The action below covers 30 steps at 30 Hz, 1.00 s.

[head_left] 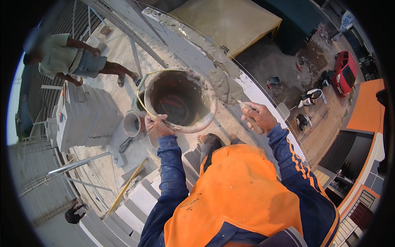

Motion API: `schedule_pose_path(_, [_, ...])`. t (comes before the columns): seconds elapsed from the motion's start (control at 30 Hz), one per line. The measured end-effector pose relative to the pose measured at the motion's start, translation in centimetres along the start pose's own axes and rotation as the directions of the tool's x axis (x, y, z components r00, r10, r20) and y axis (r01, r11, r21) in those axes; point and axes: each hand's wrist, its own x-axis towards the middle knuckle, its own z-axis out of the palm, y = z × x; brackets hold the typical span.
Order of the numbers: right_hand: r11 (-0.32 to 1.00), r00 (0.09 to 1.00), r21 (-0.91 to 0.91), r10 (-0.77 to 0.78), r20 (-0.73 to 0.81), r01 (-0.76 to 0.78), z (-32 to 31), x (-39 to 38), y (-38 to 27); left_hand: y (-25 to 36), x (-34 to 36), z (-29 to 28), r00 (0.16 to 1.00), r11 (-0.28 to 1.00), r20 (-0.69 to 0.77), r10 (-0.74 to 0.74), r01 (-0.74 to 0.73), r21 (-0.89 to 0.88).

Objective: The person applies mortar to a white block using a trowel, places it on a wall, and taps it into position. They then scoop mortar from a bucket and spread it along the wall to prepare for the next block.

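Note:
A large round bucket (212, 105), crusted with dried mortar, tilts in front of me with its mouth toward me. My left hand (159, 126) is closed on its near-left rim, beside the yellow carrying handle (141, 99). The inside looks dark, with some grey residue and reddish streaks. To the right, over the wall's edge, my right hand (262, 117) is wrapped around the wooden handle of a trowel (256, 125); its blade is hard to make out. Wet grey mortar (223, 85) lies heaped on the wall top just beyond that hand.
Pale block stacks (92, 115) stand at the left, with more blocks (135, 201) lower down. A smaller bucket (132, 124) sits beside the large one. A person (70, 55) walks at the upper left. Right of the wall is a drop to a yard with a red car (345, 74).

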Motion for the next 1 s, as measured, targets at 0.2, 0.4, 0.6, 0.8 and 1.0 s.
schedule_pose_path(0.2, [0.834, 0.904, -0.545, -0.296, -0.308, 0.087, -3.9, 0.4, 2.5, -0.2, -4.0, 0.5, 1.0, 1.0, 0.029, 0.009, -0.009, 0.006])
schedule_pose_path(0.4, [0.564, 0.844, -0.823, -0.408, -0.35, -0.068, -5.1, -4.0, 5.4, -1.5, -4.9, -2.7, 0.991, 0.974, 0.084, 0.1, -0.114, 0.193])
schedule_pose_path(0.6, [0.57, 0.816, -0.821, -0.467, -0.341, -0.017, -7.7, -6.9, 8.8, -3.3, -0.3, -6.8, 0.983, 0.946, 0.165, 0.082, -0.129, 0.297])
schedule_pose_path(0.8, [0.635, 0.834, -0.771, -0.401, -0.379, -0.045, -9.1, -7.0, 11.2, -2.0, 3.8, -6.5, 0.846, 0.438, 0.437, 0.306, -0.532, 0.724])
schedule_pose_path(1.0, [0.684, 0.853, -0.729, -0.364, -0.373, -0.027, -10.2, -7.9, 13.2, -0.6, 2.9, -3.9, 0.974, 0.722, 0.215, 0.078, -0.204, 0.662])
